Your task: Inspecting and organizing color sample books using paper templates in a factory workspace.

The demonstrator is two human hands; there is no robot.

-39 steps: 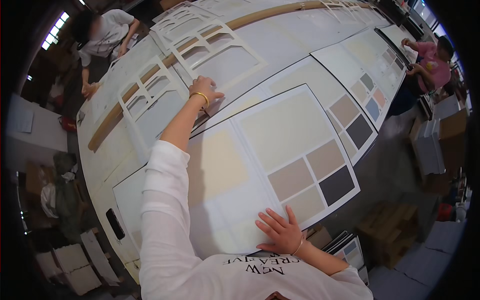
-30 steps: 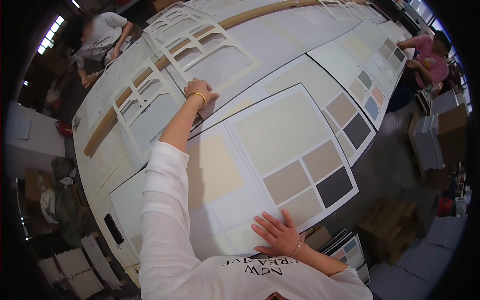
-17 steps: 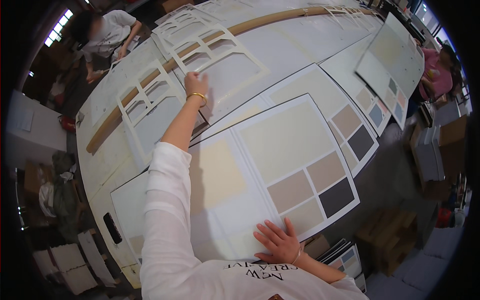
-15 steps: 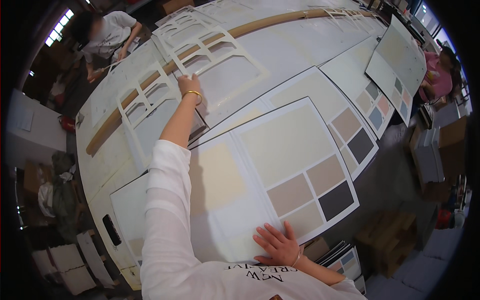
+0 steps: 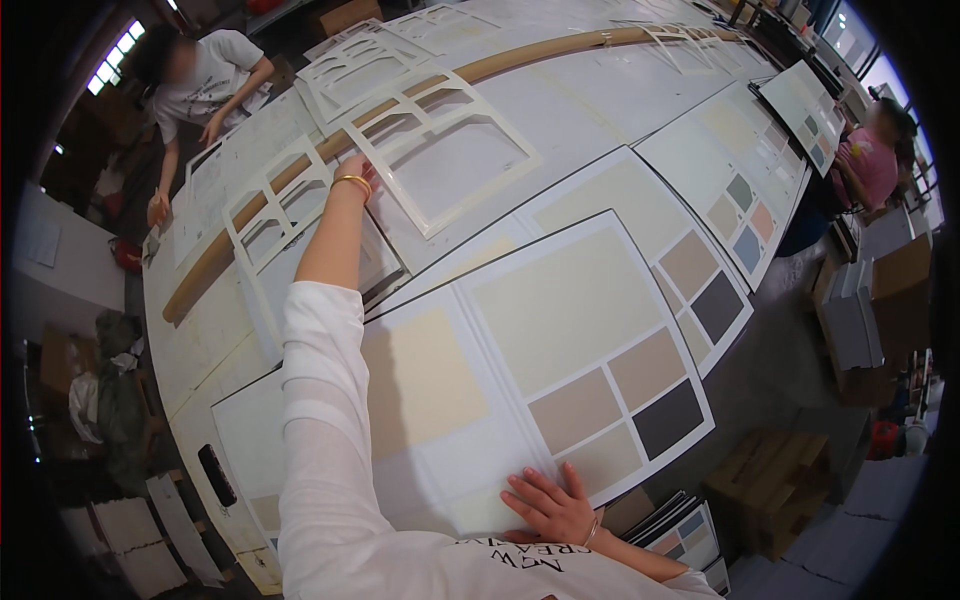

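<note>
My left hand [image 5: 356, 176], a gold bangle at its wrist, reaches far across the table. Its fingers are curled at the left edge of a white cut-out frame [image 5: 432, 228] with window-like openings; the fingertips are partly hidden. Part of this frame lies over a long brown tube [image 5: 540, 56]. Beside my wrist, to the left, is another white cut-out frame [image 5: 250, 245]. Close to me, my right hand [image 5: 550, 505] rests open, fingers spread, on a large printed board [image 5: 570, 285] with cream, beige and dark grey colour blocks.
Under the near board lies a similar board [image 5: 690, 260]; more boards [image 5: 740, 190] overlap at the right. One person [image 5: 210, 80] stands at the far left, another [image 5: 868, 165] sits at the right. Cardboard boxes [image 5: 770, 490] stand on the floor. A black oblong thing [image 5: 217, 475] is at the table's left edge.
My left hand has drawn back slightly to the left, and the frame beside it has shifted. My right hand stays on the board. The person at the right has lowered a board.
</note>
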